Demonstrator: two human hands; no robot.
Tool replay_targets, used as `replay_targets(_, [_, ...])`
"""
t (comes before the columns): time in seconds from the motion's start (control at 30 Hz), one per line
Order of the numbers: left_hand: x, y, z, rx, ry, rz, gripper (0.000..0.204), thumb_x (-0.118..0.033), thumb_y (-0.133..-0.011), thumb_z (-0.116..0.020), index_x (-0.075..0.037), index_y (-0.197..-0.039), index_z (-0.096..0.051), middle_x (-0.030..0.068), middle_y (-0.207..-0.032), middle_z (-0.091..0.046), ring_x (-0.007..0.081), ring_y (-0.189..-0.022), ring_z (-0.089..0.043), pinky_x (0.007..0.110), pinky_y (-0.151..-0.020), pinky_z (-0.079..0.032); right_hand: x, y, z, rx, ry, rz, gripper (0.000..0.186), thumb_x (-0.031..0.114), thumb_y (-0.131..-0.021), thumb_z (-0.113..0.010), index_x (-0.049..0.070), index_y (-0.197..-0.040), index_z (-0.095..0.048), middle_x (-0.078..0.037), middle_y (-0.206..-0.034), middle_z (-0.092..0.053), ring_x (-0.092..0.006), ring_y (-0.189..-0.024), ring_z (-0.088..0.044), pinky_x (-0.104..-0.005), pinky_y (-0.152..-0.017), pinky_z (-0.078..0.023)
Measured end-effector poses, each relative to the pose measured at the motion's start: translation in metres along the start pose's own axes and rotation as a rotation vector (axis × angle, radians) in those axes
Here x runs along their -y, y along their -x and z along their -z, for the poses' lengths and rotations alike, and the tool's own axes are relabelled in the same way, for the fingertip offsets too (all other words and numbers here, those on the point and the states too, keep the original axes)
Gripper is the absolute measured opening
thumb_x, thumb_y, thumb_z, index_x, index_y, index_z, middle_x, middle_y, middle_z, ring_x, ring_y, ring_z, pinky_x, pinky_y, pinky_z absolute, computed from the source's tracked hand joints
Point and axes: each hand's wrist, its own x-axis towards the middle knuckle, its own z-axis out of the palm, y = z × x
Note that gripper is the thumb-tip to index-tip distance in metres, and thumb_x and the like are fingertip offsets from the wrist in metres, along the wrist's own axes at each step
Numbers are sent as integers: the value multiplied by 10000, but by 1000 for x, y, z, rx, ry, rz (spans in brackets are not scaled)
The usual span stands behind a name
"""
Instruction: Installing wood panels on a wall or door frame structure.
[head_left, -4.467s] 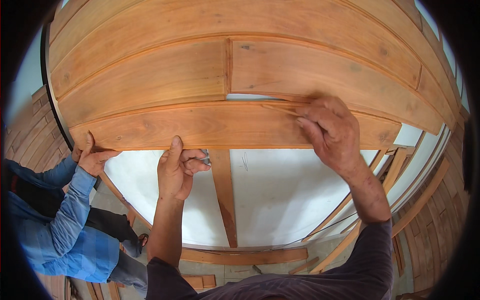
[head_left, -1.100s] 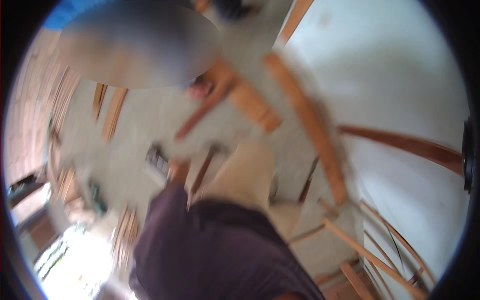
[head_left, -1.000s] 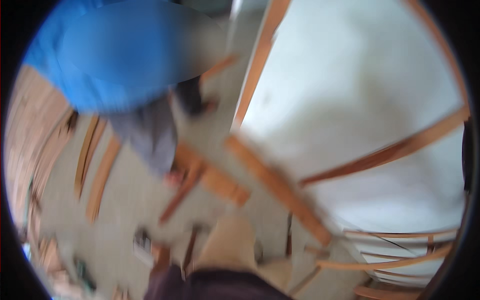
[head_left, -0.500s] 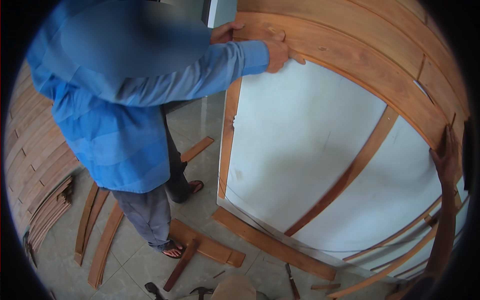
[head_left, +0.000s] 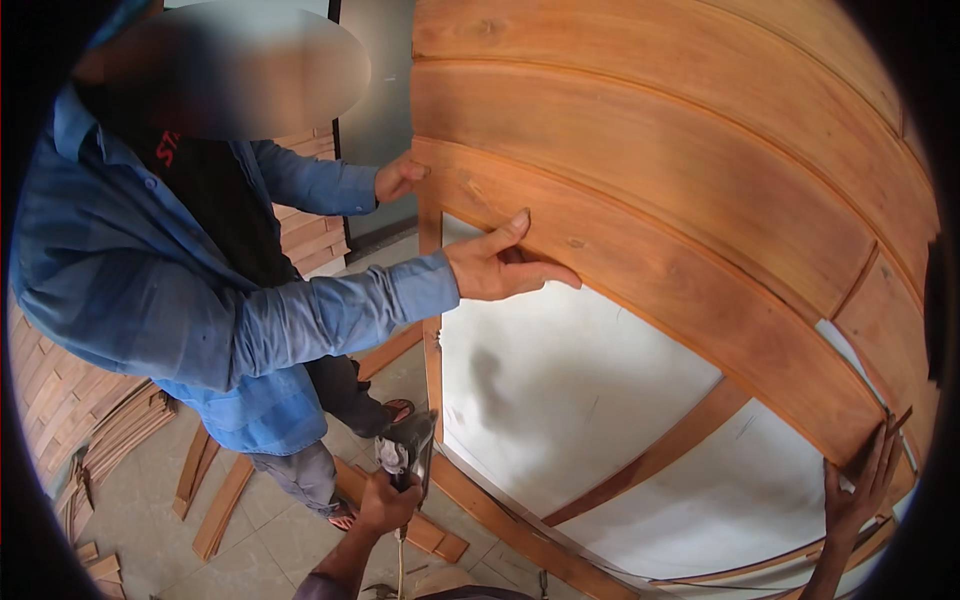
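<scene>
My left hand (head_left: 383,503) is closed around the handle of a silver and black nail gun (head_left: 395,456), held low near the panel's left edge. A thin hose (head_left: 401,560) hangs from it. At the far right my right hand (head_left: 860,490) lies against the lower right end of a brown wooden plank (head_left: 640,275), its fingers stretched out and thumb apart. A co-worker in a blue shirt touches that plank's left part with one hand (head_left: 505,265) and its left end with the other hand (head_left: 402,178). Below the plank shows a white panel (head_left: 560,390).
More wooden planks (head_left: 640,130) cover the wall above. A wooden strip (head_left: 660,450) crosses the panel diagonally. Loose boards (head_left: 222,505) and a stack of thin slats (head_left: 125,440) lie on the tiled floor (head_left: 270,545). The co-worker (head_left: 130,270) stands at the left.
My left hand has come into view with the nail gun. The co-worker has straightened, and one of their hands has opened out on the plank. My view has shifted; my right hand stays at the plank's end.
</scene>
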Motion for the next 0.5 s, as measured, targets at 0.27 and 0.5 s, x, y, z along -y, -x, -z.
replay_targets(0.27, [-147, 4, -2, 35, 192, -379, 86, 19, -822, -668, -23, -898, -662, 16, -801, -658, 113, -695, -611, 276, -630, -498, 6, -4, 0, 32, -2, -31, 820, 206, -776, -808, 15, -1463, -402, -151, -1512, -420, -412, -1393, -374, -515, -1136, -343])
replay_targets(0.5, [-218, -3, 9, 74, 352, -695, 195, 71, -792, -608, 90, -986, -616, 144, -768, -645, 212, -612, -644, 342, -581, -560, 10, -19, 8, 9, 11, 29, 840, 188, -750, -825, 15, -1458, -406, -163, -1499, -427, -409, -1386, -386, -541, -1136, -336])
